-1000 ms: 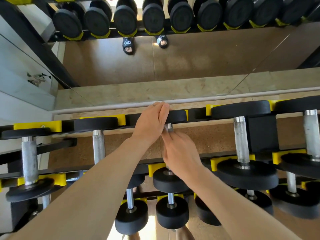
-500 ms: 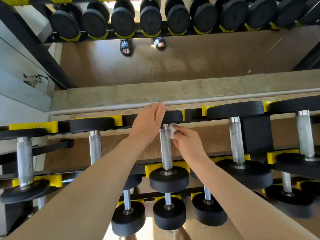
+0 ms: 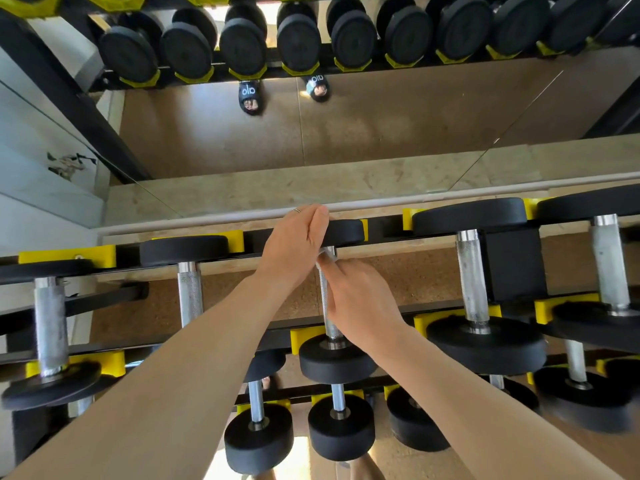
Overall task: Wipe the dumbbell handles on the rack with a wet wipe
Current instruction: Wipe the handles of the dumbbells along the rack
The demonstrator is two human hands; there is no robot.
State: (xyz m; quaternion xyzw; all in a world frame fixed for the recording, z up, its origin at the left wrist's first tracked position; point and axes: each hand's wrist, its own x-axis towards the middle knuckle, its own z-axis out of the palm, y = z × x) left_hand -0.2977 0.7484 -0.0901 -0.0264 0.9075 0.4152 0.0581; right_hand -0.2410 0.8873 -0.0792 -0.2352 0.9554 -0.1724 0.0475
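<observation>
The middle dumbbell lies on the top tier of the rack, with a knurled steel handle between black heads. My left hand rests flat on the far head, fingers straight over its edge. My right hand is wrapped round the upper half of the handle from the right. It presses the wet wipe against the steel. Only a small white edge of the wipe shows by my fingertips; the rest is hidden under my palm.
Neighbouring dumbbells lie a hand's width away on the left and right, resting in yellow cradles. A lower tier holds smaller dumbbells. A wall mirror stands right behind the rack and reflects it and the floor.
My right hand moved from the right side of the handle's top end onto the handle and a little down it, covering most of the wipe. My left hand stayed on the far head.
</observation>
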